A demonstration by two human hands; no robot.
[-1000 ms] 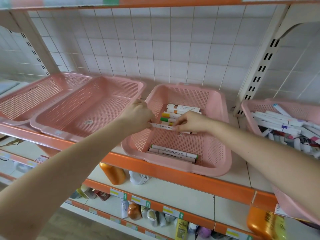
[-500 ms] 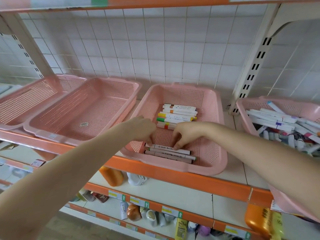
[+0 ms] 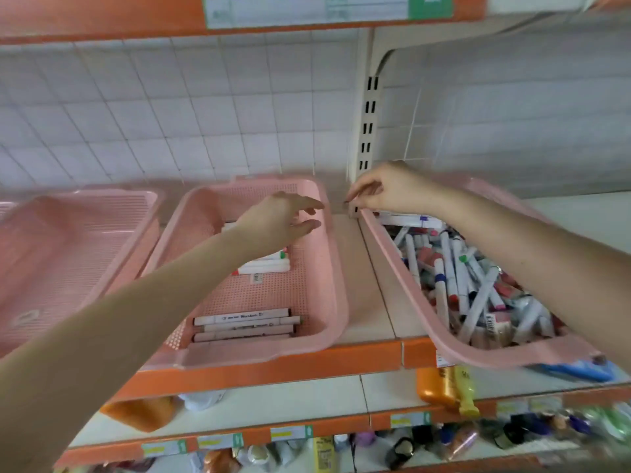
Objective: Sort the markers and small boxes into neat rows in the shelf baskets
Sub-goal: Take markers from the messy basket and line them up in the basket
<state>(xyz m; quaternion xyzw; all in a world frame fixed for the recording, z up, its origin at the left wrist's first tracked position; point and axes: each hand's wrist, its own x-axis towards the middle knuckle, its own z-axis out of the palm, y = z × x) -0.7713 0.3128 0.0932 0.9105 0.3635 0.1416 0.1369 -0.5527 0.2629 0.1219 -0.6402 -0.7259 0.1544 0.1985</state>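
As the left hand point(image 3: 280, 220) hovers, tubular markers point(image 3: 244, 325) line the perforated basket point(image 3: 263, 357).

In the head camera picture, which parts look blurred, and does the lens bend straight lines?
Head view: motion blur smears the leftmost pink mesh plastic basket, the left hand and the bottles on the lower shelf; the front row of pale markers in the middle pink basket is sharper. The white wall tile lines fan and bow, wide-angle distortion. No glare.

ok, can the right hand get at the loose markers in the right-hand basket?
Probably yes: the right hand hovers over the back left corner of the right basket, and the marker pile lies uncovered, nothing in between.
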